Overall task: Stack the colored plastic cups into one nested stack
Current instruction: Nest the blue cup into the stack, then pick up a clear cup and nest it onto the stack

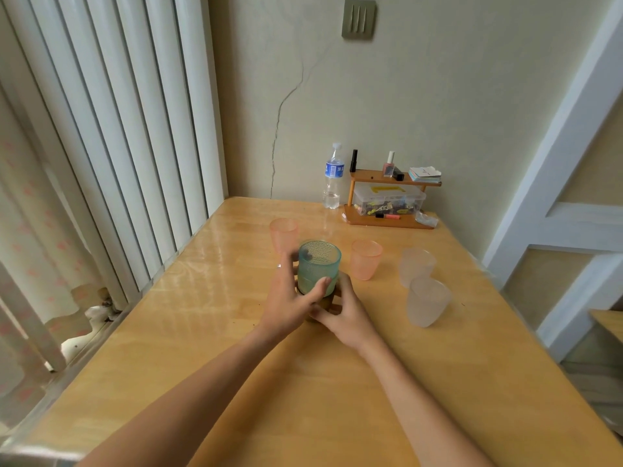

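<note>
A teal textured cup (pixel 319 264) stands upright in the middle of the wooden table (pixel 202 332), seemingly nested in a darker cup whose lower part shows below it. My left hand (pixel 290 303) wraps its left side, thumb across the front. My right hand (pixel 340 310) grips the bottom from the right. Two pink cups stand behind: one (pixel 284 233) at back left, one (pixel 365 259) to the right. Two frosted clear cups (pixel 416 266) (pixel 427 301) stand farther right.
At the table's back edge stand a water bottle (pixel 333 176) and a small wooden shelf (pixel 391 197) with a clear box and small bottles. Curtains hang along the left. A white door frame rises at the right.
</note>
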